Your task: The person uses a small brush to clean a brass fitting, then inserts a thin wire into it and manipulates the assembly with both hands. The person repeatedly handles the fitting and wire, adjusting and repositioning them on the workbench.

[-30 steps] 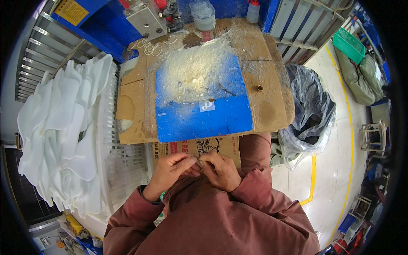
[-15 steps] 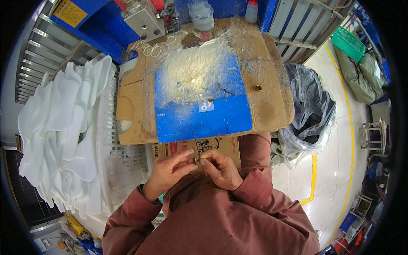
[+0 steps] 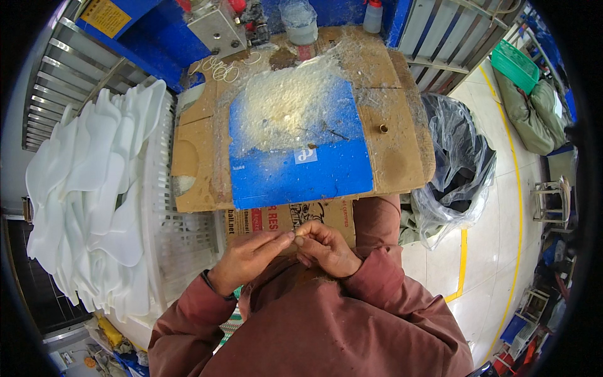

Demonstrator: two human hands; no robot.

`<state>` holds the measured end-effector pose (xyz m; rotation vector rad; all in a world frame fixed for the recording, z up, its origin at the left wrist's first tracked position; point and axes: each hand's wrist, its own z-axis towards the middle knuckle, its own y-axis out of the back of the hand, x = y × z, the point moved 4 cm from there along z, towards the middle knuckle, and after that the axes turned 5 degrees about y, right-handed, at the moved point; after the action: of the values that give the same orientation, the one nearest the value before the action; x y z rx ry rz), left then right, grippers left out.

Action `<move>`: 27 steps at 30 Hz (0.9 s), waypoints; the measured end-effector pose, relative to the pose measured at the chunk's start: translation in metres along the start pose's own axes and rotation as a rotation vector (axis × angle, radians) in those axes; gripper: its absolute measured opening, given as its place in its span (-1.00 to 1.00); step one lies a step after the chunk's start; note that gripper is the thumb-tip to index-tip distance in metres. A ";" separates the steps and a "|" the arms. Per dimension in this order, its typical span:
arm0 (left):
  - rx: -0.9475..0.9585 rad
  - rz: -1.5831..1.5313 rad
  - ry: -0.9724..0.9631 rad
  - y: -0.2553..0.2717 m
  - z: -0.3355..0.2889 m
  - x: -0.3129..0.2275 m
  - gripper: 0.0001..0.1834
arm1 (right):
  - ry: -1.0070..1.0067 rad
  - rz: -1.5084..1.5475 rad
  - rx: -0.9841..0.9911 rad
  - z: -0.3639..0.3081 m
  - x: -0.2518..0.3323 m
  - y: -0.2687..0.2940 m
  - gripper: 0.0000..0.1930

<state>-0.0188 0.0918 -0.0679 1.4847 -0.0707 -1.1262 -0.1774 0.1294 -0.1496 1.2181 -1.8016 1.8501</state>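
In front of my apron, below the board's near edge, my two hands meet at the fingertips. My left hand (image 3: 250,256) has its fingers pressed together, their tips touching the right fingertips. My right hand (image 3: 330,251) is closed in a pinch, thumb against the bent forefinger. Whatever lies between the fingertips is too small and too covered to make out. Behind the hands is a printed brown cardboard sheet (image 3: 342,220). Farther off, a blue sheet (image 3: 276,179) lies on the cardboard-covered worktop (image 3: 399,160), with a heap of pale yellowish shavings (image 3: 282,103) on it.
White paddle-shaped pieces (image 3: 94,169) are stacked beside a white crate (image 3: 188,245) at left. A small brass ring (image 3: 383,129) sits on the worktop's right side. Loose pale loops (image 3: 225,70), a metal block (image 3: 217,34) and a clear tub (image 3: 298,25) stand farther back. A plastic-lined bin (image 3: 458,163) is at right.
My left fingers have come together and moved in against the right fingertips. The small dark thing glimpsed between the hands earlier is now covered. My right hand has barely shifted.
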 end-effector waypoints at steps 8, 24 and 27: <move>0.081 -0.534 0.632 -0.007 -0.007 0.008 -0.71 | 0.411 -0.754 -0.132 -0.004 0.028 -0.008 -0.92; 0.023 0.014 -0.068 0.006 -0.001 -0.003 -0.66 | -0.072 0.031 0.046 -0.004 0.002 -0.003 -0.91; 0.025 -0.038 -0.069 0.007 0.000 -0.002 -0.65 | -0.005 -0.057 0.039 -0.003 0.005 -0.007 -0.90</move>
<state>-0.0164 0.0911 -0.0612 1.4747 -0.1052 -1.2113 -0.1769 0.1319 -0.1412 1.2751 -1.7223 1.8610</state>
